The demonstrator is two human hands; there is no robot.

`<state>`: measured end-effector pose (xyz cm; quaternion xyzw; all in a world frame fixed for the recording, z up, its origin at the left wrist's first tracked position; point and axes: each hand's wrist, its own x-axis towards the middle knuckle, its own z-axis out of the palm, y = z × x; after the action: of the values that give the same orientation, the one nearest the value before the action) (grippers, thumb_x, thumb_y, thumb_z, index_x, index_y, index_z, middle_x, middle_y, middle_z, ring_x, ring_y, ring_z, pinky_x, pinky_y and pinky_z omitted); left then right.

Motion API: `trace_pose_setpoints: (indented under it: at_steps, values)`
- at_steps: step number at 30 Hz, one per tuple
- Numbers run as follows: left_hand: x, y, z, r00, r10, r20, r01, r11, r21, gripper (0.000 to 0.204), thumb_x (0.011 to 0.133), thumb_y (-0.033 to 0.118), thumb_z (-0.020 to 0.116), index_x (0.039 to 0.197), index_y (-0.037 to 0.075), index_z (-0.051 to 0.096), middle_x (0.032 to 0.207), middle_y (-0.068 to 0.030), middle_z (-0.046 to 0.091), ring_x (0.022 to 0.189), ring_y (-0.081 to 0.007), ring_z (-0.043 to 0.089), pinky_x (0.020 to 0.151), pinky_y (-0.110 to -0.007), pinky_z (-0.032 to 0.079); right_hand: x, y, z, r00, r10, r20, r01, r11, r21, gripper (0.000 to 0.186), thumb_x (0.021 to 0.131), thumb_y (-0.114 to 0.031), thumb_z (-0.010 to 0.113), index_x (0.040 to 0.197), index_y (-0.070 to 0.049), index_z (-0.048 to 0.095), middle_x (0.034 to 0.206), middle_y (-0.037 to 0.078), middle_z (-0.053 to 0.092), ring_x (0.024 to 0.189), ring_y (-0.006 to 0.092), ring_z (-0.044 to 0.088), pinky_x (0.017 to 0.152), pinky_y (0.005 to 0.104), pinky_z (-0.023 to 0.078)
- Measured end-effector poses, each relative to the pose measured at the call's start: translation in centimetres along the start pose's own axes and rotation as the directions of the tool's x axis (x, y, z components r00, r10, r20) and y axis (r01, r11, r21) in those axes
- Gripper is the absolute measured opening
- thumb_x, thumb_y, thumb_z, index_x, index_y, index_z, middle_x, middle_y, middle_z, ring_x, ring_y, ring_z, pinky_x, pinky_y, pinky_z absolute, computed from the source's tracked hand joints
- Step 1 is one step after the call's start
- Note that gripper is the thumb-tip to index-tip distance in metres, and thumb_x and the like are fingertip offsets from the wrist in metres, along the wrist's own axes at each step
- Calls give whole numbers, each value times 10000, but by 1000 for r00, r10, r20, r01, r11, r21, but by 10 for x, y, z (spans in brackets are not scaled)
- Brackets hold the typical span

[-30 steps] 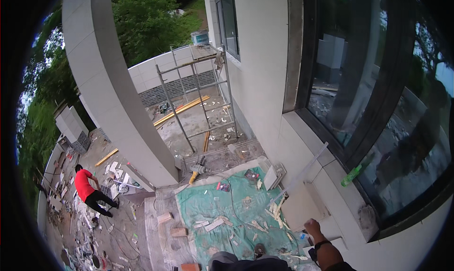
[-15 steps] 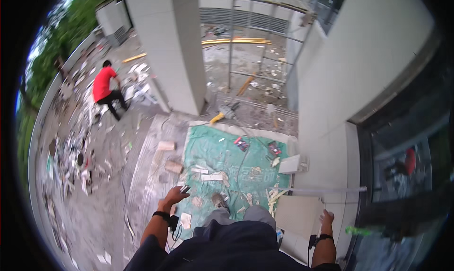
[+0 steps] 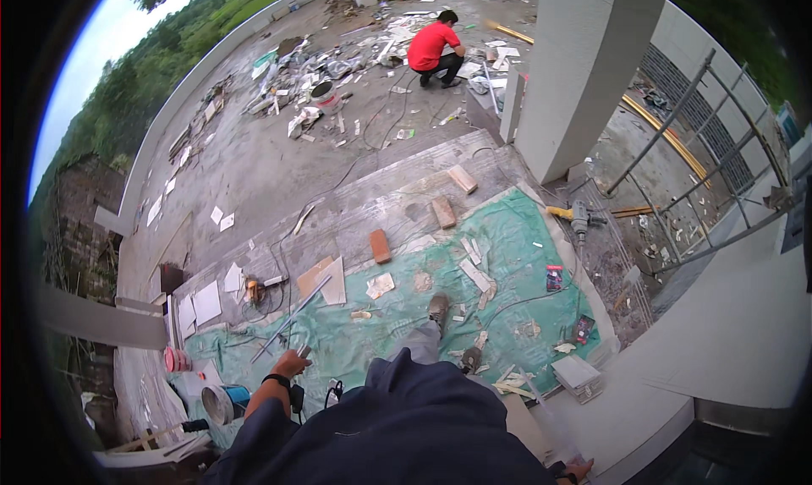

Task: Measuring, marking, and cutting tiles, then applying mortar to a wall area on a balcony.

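Note:
My left hand (image 3: pixel 290 365) is over the green ground sheet (image 3: pixel 397 316), its fingers closed on a small grey object (image 3: pixel 304 350) whose kind I cannot make out. A dark band circles that wrist. At the lower right edge my right hand (image 3: pixel 578 469) shows only in part, small and blurred. Beside it runs a pale see-through strip (image 3: pixel 541 398); whether the hand touches it I cannot tell. Ahead of the left hand lies a long thin metal bar (image 3: pixel 292 320), next to pale flat boards (image 3: pixel 331 279). A round bucket (image 3: pixel 222 405) lies tipped near my left forearm.
Bricks (image 3: pixel 380 246) line the sheet's far side. A yellow-and-grey power drill (image 3: pixel 579 219) lies by the pillar (image 3: pixel 584 71). Cables cross the floor. A person in red (image 3: pixel 433 49) crouches among scattered debris. Scaffolding (image 3: pixel 702 155) stands at the right, with stacked tiles (image 3: pixel 578 375) near the wall.
The view has swung left, so the pillar, sheet and crouching person sit farther right. My left hand still holds the small object. My right hand has dropped toward the lower edge.

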<state>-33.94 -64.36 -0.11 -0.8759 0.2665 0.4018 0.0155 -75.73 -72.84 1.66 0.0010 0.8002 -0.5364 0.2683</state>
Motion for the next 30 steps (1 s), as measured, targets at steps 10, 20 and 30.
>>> trace_pose_setpoints:
  at_steps: [10,20,30]
  values:
    - [-81,-62,31,996,-27,80,33,996,-78,348,774,335,760,787,15,625,685,-56,619,607,-169,573,561,-346,447,353,127,-404,981,116,-155,-126,990,-60,443,860,-256,677,1192,11,557,972,180,643,839,275,617,677,384,557]
    - [4,-170,28,937,350,19,-345,932,-114,426,752,391,729,1019,63,681,929,-173,699,898,-370,654,798,-452,499,204,9,-240,959,-265,102,272,960,-62,453,818,-268,790,950,120,596,877,278,613,716,350,634,647,512,606]
    - [73,-475,55,980,-55,191,120,930,-347,351,755,309,745,943,19,685,780,-135,690,665,-257,660,640,-396,510,58,73,-151,735,-351,580,565,790,-238,333,866,-163,715,918,159,648,857,238,663,747,304,669,615,390,582]
